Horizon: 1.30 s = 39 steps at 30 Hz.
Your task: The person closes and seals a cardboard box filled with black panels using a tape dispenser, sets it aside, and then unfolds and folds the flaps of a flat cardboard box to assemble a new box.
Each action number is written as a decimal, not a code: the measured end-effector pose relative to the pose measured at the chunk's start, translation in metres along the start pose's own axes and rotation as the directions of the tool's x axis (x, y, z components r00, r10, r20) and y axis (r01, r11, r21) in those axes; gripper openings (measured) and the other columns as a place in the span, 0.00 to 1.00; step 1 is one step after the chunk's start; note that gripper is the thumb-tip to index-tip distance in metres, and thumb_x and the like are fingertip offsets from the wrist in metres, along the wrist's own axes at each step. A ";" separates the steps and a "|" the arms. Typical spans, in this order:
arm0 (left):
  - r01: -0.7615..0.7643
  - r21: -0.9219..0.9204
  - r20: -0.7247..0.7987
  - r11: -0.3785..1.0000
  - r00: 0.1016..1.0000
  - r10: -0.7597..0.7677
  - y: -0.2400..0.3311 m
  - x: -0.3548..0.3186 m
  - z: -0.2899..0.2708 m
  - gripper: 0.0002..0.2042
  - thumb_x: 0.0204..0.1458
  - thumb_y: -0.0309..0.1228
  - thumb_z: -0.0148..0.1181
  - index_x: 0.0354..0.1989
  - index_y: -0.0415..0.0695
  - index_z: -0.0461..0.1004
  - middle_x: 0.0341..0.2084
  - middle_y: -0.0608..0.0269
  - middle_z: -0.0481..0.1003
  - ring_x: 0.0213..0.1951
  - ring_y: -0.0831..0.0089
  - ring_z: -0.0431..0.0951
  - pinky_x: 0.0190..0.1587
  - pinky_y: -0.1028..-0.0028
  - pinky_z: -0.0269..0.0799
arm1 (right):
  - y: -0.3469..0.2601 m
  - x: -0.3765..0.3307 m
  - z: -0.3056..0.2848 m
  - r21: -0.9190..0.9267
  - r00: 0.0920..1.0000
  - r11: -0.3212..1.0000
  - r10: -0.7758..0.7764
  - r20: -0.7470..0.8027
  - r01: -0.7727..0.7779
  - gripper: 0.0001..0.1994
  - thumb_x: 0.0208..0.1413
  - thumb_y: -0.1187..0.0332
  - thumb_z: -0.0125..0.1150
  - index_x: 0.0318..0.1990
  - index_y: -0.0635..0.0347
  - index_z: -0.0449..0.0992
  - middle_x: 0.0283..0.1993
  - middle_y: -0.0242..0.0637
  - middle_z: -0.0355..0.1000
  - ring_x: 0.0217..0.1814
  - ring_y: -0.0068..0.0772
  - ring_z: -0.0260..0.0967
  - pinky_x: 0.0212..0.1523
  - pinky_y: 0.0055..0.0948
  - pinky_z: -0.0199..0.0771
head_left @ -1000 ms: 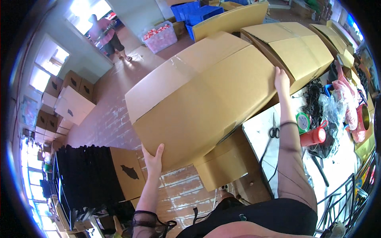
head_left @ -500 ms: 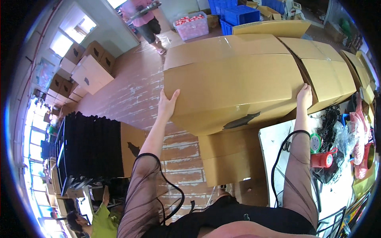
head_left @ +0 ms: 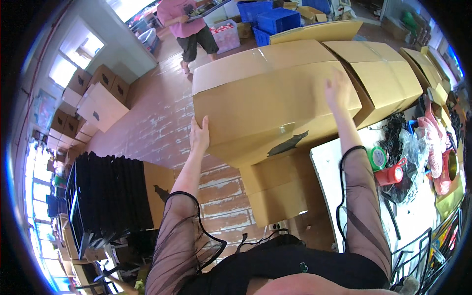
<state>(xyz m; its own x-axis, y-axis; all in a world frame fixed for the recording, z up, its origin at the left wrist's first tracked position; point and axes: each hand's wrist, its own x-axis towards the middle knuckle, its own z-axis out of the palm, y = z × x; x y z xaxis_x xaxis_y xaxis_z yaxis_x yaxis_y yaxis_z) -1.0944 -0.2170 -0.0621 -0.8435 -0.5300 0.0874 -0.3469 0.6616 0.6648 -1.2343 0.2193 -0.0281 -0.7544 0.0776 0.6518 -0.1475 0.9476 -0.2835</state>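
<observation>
Head view: a red container (head_left: 389, 174) and a green tape roll (head_left: 377, 158) rested on the white table (head_left: 325, 168), nearer its far edge than its near one. Left of this table, a lower carton (head_left: 280, 192) stood beneath the large carton (head_left: 265, 105). The left hand (head_left: 199, 135) met the large carton's left edge, thumb spread apart from the fingers. The right hand (head_left: 338, 92), blurred, was raised before the same carton's near face, toward its right edge; whether its fingers were together, apart or touching cardboard could not be told. A second carton (head_left: 382, 76) stood just beside that right edge. Farther off were a pink-shirted person (head_left: 184, 24) and some blue crates (head_left: 279, 21).
</observation>
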 end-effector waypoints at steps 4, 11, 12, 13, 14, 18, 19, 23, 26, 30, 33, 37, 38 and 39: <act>0.041 -0.046 0.082 0.998 0.996 -0.037 0.031 0.006 0.015 0.37 0.58 0.57 0.39 0.65 0.37 0.50 0.58 0.40 0.62 0.60 0.45 0.62 0.61 0.60 0.58 | 0.014 -0.019 0.038 -0.124 0.982 0.975 -0.186 -0.003 0.184 0.23 0.56 0.59 0.53 0.60 0.51 0.64 0.63 0.41 0.60 0.67 0.47 0.52 0.67 0.48 0.46; 0.061 -0.151 0.040 0.987 0.998 -0.055 -0.031 0.033 0.005 0.41 0.55 0.61 0.42 0.64 0.34 0.53 0.60 0.42 0.60 0.62 0.52 0.61 0.62 0.62 0.55 | -0.022 -0.054 0.012 -0.134 0.990 0.990 0.034 -0.135 -0.053 0.29 0.58 0.56 0.53 0.64 0.56 0.57 0.67 0.48 0.53 0.71 0.51 0.44 0.68 0.48 0.43; 0.044 -0.157 0.064 0.987 0.997 -0.034 -0.019 0.029 0.013 0.41 0.55 0.61 0.42 0.64 0.34 0.53 0.60 0.42 0.60 0.62 0.52 0.61 0.62 0.62 0.55 | -0.012 -0.069 0.017 0.172 0.877 0.896 0.438 -0.197 -0.409 0.34 0.57 0.52 0.53 0.66 0.61 0.51 0.68 0.55 0.48 0.71 0.55 0.43 0.68 0.50 0.41; 0.053 -0.233 0.096 0.971 0.995 -0.032 -0.005 0.023 0.017 0.41 0.55 0.60 0.43 0.64 0.34 0.53 0.61 0.43 0.60 0.62 0.52 0.61 0.62 0.63 0.55 | 0.001 -0.083 0.025 0.471 0.625 0.604 0.769 -0.134 -0.643 0.40 0.56 0.49 0.54 0.67 0.65 0.45 0.68 0.61 0.44 0.71 0.58 0.41 0.68 0.51 0.40; 0.069 -0.302 0.120 0.951 0.992 -0.034 0.004 0.016 0.017 0.40 0.56 0.58 0.44 0.64 0.34 0.53 0.61 0.44 0.60 0.62 0.53 0.61 0.62 0.64 0.55 | 0.017 -0.087 0.041 0.495 0.521 0.369 0.827 0.212 -0.787 0.51 0.54 0.41 0.53 0.67 0.71 0.32 0.68 0.71 0.33 0.71 0.66 0.36 0.68 0.56 0.38; 0.042 -0.345 0.154 0.938 0.988 0.013 -0.008 0.021 0.020 0.38 0.58 0.56 0.44 0.65 0.34 0.51 0.60 0.44 0.61 0.61 0.54 0.62 0.62 0.64 0.56 | 0.015 -0.065 0.071 0.550 0.478 0.322 0.863 0.165 -0.771 0.51 0.54 0.39 0.49 0.68 0.68 0.30 0.69 0.71 0.30 0.71 0.71 0.31 0.69 0.54 0.37; 0.059 -0.248 0.112 0.967 0.993 -0.032 0.006 0.003 0.038 0.38 0.58 0.56 0.43 0.65 0.34 0.51 0.60 0.44 0.61 0.61 0.54 0.62 0.62 0.64 0.56 | 0.043 -0.056 0.073 0.571 0.482 0.335 0.868 0.122 -0.749 0.50 0.55 0.40 0.49 0.68 0.68 0.30 0.69 0.71 0.30 0.71 0.71 0.30 0.69 0.54 0.36; 0.091 -0.190 0.067 0.978 0.995 -0.080 0.039 -0.044 0.017 0.38 0.58 0.56 0.42 0.65 0.34 0.50 0.60 0.44 0.60 0.62 0.53 0.60 0.62 0.64 0.55 | 0.045 -0.052 0.061 0.621 0.513 0.345 0.852 0.108 -0.704 0.46 0.57 0.44 0.48 0.68 0.67 0.31 0.70 0.67 0.31 0.72 0.67 0.31 0.70 0.51 0.34; 0.129 -0.114 0.062 0.985 0.991 -0.122 0.042 -0.052 0.022 0.39 0.59 0.57 0.40 0.65 0.34 0.48 0.61 0.42 0.59 0.62 0.52 0.59 0.62 0.64 0.55 | 0.048 -0.058 0.055 0.487 0.566 0.518 0.822 -0.057 -0.703 0.43 0.57 0.52 0.51 0.68 0.69 0.34 0.70 0.66 0.36 0.73 0.62 0.34 0.70 0.48 0.34; 0.072 -0.258 0.043 0.964 0.997 -0.063 0.019 -0.037 0.016 0.35 0.60 0.50 0.46 0.66 0.35 0.47 0.60 0.41 0.60 0.61 0.53 0.61 0.61 0.63 0.58 | 0.006 -0.023 0.015 0.311 0.878 0.901 0.390 -0.278 -0.302 0.35 0.54 0.63 0.56 0.67 0.62 0.48 0.68 0.60 0.47 0.70 0.58 0.43 0.68 0.46 0.43; -0.159 -0.334 -0.222 0.929 0.971 0.086 0.049 -0.028 0.000 0.30 0.58 0.32 0.54 0.65 0.36 0.50 0.56 0.43 0.63 0.59 0.56 0.63 0.58 0.64 0.61 | -0.010 0.005 0.010 0.377 0.998 0.926 -0.014 0.059 -0.009 0.31 0.57 0.60 0.54 0.66 0.54 0.53 0.68 0.51 0.50 0.70 0.55 0.44 0.68 0.47 0.44; -0.572 -0.188 -0.245 0.798 0.815 0.526 0.173 -0.012 0.017 0.22 0.58 0.29 0.51 0.61 0.43 0.59 0.55 0.54 0.65 0.56 0.65 0.67 0.58 0.69 0.61 | 0.035 0.020 0.034 -0.080 0.959 0.981 -0.152 0.241 0.176 0.29 0.60 0.49 0.46 0.66 0.48 0.56 0.69 0.43 0.51 0.71 0.50 0.44 0.70 0.46 0.42; -0.589 -0.228 -0.104 0.775 0.806 0.582 0.206 -0.010 0.020 0.19 0.59 0.29 0.50 0.59 0.42 0.63 0.53 0.56 0.68 0.55 0.67 0.68 0.57 0.70 0.62 | 0.037 0.023 0.043 -0.156 0.941 0.978 -0.080 0.329 0.138 0.29 0.60 0.45 0.43 0.66 0.48 0.56 0.69 0.41 0.51 0.72 0.48 0.43 0.70 0.45 0.41; -0.602 -0.262 -0.056 0.755 0.790 0.611 0.221 0.004 0.037 0.17 0.59 0.30 0.50 0.57 0.42 0.65 0.51 0.56 0.70 0.53 0.68 0.70 0.56 0.70 0.64 | 0.027 0.023 0.050 -0.132 0.943 0.981 -0.094 0.321 0.143 0.29 0.60 0.45 0.43 0.66 0.48 0.56 0.69 0.41 0.51 0.72 0.48 0.43 0.70 0.45 0.41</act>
<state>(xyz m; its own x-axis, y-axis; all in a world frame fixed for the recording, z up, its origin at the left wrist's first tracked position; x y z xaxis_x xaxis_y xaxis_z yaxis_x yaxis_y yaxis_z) -1.1892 -0.0534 0.0575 -0.8551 -0.0443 0.5165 0.3533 0.6794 0.6431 -1.2872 0.2310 -0.0558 -0.9023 -0.1151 0.4154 -0.1676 0.9815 -0.0921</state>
